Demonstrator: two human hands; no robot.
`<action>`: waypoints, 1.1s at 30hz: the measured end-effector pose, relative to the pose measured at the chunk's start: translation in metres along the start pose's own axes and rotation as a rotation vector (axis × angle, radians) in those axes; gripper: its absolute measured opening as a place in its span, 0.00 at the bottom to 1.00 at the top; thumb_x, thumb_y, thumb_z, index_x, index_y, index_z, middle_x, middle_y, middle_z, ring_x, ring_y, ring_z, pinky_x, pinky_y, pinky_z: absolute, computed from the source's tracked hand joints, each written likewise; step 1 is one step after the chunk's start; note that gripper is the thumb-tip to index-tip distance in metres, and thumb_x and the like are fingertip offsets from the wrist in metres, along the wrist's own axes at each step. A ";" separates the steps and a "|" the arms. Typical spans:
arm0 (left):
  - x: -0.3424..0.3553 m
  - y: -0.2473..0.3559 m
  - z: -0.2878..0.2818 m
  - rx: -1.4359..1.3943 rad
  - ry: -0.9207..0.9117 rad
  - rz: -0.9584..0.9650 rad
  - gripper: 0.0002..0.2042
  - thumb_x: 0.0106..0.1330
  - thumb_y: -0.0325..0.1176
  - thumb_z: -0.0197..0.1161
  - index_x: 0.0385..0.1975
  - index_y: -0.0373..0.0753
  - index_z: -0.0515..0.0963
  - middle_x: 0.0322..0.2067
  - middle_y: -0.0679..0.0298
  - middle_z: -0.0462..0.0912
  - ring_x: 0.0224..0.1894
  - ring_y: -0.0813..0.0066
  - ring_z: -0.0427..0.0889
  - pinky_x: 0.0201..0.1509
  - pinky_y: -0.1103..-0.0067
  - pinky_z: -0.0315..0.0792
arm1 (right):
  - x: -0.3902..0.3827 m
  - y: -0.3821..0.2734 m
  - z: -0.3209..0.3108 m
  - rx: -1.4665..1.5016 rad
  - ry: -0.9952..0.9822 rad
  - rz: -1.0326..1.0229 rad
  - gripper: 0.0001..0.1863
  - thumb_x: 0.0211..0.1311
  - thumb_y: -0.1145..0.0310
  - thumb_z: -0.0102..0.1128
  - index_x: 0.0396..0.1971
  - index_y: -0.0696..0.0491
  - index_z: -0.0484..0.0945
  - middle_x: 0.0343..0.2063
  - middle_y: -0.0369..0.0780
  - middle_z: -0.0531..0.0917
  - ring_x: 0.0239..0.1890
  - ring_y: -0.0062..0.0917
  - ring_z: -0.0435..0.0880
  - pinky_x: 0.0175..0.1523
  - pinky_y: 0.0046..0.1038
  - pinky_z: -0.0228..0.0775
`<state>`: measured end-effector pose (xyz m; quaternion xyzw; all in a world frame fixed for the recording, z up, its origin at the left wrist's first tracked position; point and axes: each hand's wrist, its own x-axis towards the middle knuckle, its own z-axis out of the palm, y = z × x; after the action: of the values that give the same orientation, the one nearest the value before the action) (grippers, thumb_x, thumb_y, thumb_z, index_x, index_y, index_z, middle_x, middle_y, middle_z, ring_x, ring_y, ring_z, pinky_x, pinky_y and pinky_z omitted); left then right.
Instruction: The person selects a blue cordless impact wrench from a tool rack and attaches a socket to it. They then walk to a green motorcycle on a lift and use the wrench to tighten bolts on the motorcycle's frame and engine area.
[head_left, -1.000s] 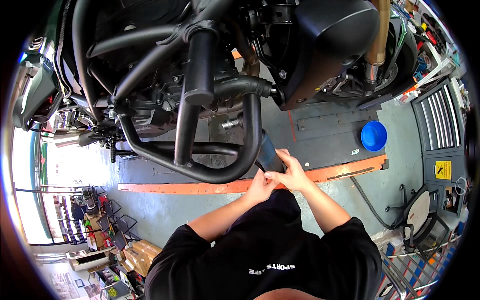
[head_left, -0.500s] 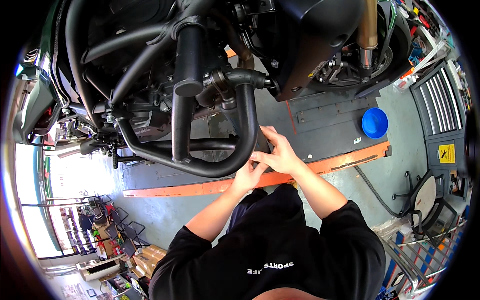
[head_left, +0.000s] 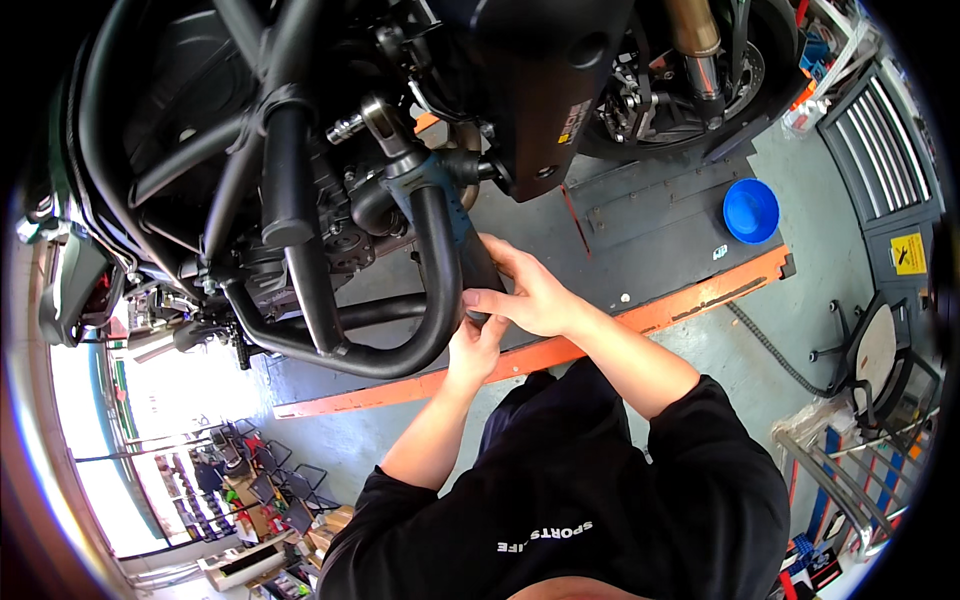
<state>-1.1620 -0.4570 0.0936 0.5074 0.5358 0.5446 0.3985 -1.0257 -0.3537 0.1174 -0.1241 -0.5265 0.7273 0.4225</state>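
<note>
My right hand (head_left: 525, 295) is closed round the handle of a dark blue-grey ratchet tool (head_left: 455, 225), thumb lying across it. My left hand (head_left: 475, 345) grips the handle's lower end just below, its fingers partly hidden. The tool's silver head (head_left: 385, 125), with a socket piece sticking out leftward, is up beside the black motorcycle's engine, next to the fairing panel (head_left: 540, 140). A bent black tubular crash bar (head_left: 380, 360) curves in front of the tool and partly covers it; whether the tool touches the bar I cannot tell.
The motorcycle stands on a grey lift platform (head_left: 660, 220) with an orange edge (head_left: 705, 290). A blue bowl (head_left: 750, 200) sits on the platform at right. Beyond are a grey cabinet (head_left: 880, 150), an office chair (head_left: 870, 360) and a metal rack (head_left: 840, 480); cluttered shelving (head_left: 240, 460) is at left.
The tool and both hands have moved up and leftward, so the silver head now shows above the crash bar, higher by the engine. The view has shifted with the head.
</note>
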 end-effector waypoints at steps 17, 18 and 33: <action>0.020 -0.015 -0.025 -0.024 0.035 0.082 0.43 0.75 0.53 0.66 0.78 0.36 0.51 0.72 0.59 0.64 0.71 0.68 0.68 0.74 0.68 0.66 | 0.024 -0.011 0.011 -0.068 0.079 -0.143 0.38 0.71 0.55 0.66 0.74 0.59 0.64 0.55 0.49 0.80 0.60 0.38 0.75 0.67 0.37 0.66; 0.019 -0.016 -0.025 -0.024 0.043 0.093 0.43 0.75 0.54 0.66 0.78 0.36 0.51 0.72 0.59 0.64 0.71 0.68 0.68 0.74 0.68 0.66 | 0.024 -0.012 0.012 -0.070 0.080 -0.152 0.38 0.71 0.55 0.66 0.74 0.60 0.64 0.55 0.49 0.79 0.61 0.38 0.75 0.67 0.37 0.66; 0.013 0.005 -0.009 0.005 -0.051 -0.083 0.37 0.77 0.48 0.66 0.75 0.34 0.55 0.64 0.61 0.73 0.61 0.73 0.76 0.64 0.75 0.73 | 0.019 -0.015 0.002 -0.078 0.049 -0.093 0.39 0.69 0.55 0.67 0.73 0.59 0.66 0.57 0.49 0.79 0.60 0.38 0.74 0.67 0.37 0.66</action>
<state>-1.1727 -0.4468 0.1014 0.4994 0.5474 0.5133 0.4330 -1.0314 -0.3393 0.1360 -0.1338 -0.5491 0.6826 0.4633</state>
